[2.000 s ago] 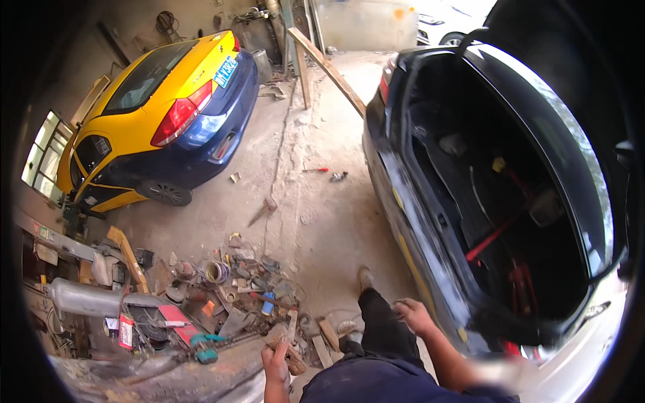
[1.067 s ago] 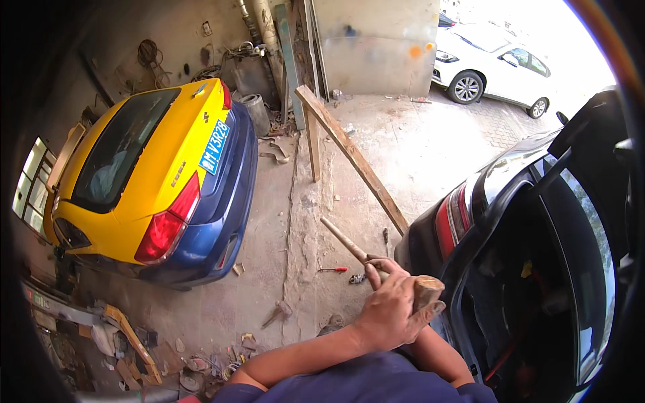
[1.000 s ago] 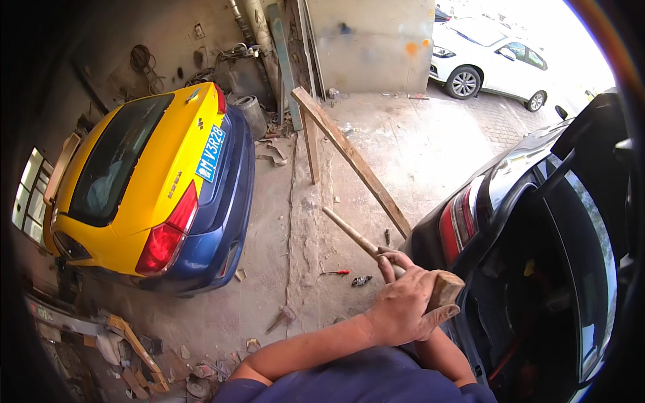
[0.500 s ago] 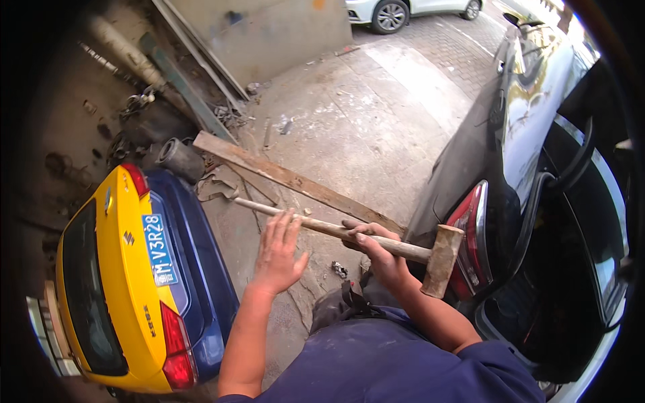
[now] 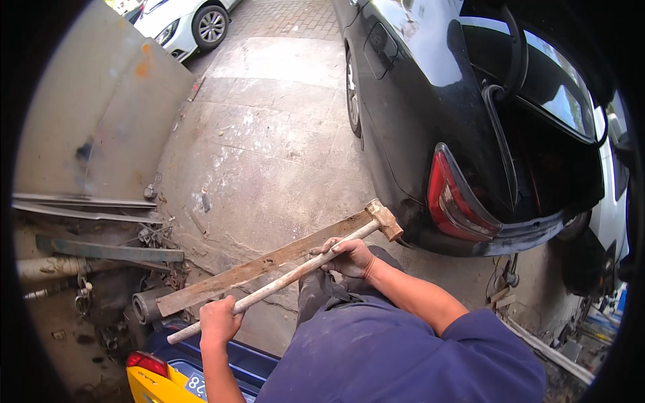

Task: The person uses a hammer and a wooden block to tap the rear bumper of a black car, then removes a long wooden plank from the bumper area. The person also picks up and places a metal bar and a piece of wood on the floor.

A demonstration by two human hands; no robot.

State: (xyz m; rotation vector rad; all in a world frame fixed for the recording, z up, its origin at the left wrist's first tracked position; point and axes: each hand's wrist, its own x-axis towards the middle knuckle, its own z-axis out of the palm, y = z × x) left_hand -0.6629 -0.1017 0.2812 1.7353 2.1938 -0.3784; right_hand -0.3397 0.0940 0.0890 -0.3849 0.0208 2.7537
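Note:
A sledgehammer (image 5: 283, 281) with a long, worn wooden handle lies slantwise in front of my body, its rusty head up at the right. My left hand (image 5: 220, 321) is wrapped round the handle towards its lower end, leaving a short tail of wood sticking out to the left. Closer to the head, my right hand (image 5: 351, 258) grips the same handle, fingers curled about it. Beyond the handle, a long wooden plank (image 5: 252, 269) runs in nearly the same direction. The hammer head shows close to the rear corner of a black car (image 5: 398, 144).
The black car stands at the right with its boot open and a red tail light (image 5: 451, 198) facing me. Close at lower left is a yellow and blue car (image 5: 151, 384). Metal scrap, a green bar (image 5: 111, 250) and a rolled sheet (image 5: 144, 307) lie left. A white car (image 5: 181, 27) is parked far off.
My view has swung to the right. My left hand, earlier open against the handle, now grips it nearer the end. The hammer head now points up and away instead of lying at the right.

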